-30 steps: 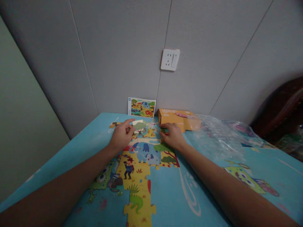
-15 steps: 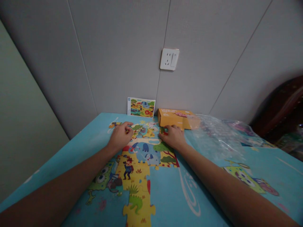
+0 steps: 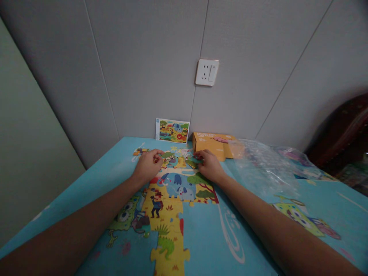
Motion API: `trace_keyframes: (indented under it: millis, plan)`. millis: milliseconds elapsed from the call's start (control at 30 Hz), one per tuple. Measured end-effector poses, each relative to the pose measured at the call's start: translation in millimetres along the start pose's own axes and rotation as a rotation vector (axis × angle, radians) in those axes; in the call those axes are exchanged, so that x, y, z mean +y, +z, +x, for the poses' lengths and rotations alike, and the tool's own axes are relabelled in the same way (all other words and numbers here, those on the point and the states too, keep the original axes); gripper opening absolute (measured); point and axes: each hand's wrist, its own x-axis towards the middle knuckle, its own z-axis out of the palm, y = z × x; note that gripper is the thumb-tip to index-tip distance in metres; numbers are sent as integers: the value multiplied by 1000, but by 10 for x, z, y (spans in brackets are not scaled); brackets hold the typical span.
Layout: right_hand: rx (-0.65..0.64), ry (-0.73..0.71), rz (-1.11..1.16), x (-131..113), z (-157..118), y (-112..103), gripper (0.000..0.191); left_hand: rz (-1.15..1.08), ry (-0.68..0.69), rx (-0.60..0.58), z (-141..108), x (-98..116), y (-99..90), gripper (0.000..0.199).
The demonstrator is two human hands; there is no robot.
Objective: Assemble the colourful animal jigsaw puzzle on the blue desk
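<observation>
A partly joined jigsaw puzzle point(image 3: 169, 214) lies on the blue patterned table cover, showing elephants, an explorer and a green crocodile. Several loose puzzle pieces point(image 3: 171, 159) are beyond its far edge. Among them, my left hand point(image 3: 148, 165) is closed at the left, its fingers curled over something small and coloured that I cannot make out. On the other side, my right hand point(image 3: 211, 165) has thumb and fingertips pinched at a green puzzle piece point(image 3: 191, 164), just past the far right part of the joined section. The fingers partly hide that piece.
A picture card point(image 3: 172, 130) of the scene leans against the wall. To its right are an orange box point(image 3: 214, 143) and crumpled clear plastic point(image 3: 264, 165). A socket point(image 3: 207, 72) is on the wall, and a dark red chair back point(image 3: 342, 132) stands at the right.
My right hand has turned slightly, and the green puzzle piece at its fingertips has shifted left, now showing more. My left hand has barely moved.
</observation>
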Motion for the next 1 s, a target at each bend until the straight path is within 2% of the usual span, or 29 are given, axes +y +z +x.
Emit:
trace_keyframes:
  millis: [133,267,400,600,800,900,1000]
  plan:
    - [16,71,-107,-45,-26,-20,37,12,13,1,1,0,0,29]
    - [-28,139,-222,-73,-44,-33,54,1,13,-3,-2,5,4,28]
    - [-44,124,-198,-30,-18,-32,49,-11,17,-13,-4,-6,10,27]
    - [66,0,-43,18,4,-11,47,-24,24,-7,-4,-1,12,25]
    - [12,-127,97,-63,-17,-21,39,-52,21,-19,-11,90,-12,23]
    - [80,-142,89,-118,-35,-46,27,-83,54,-46,-27,136,-19,22]
    - [76,-168,136,-188,-83,-59,27,-82,140,-97,-59,180,-26,27]
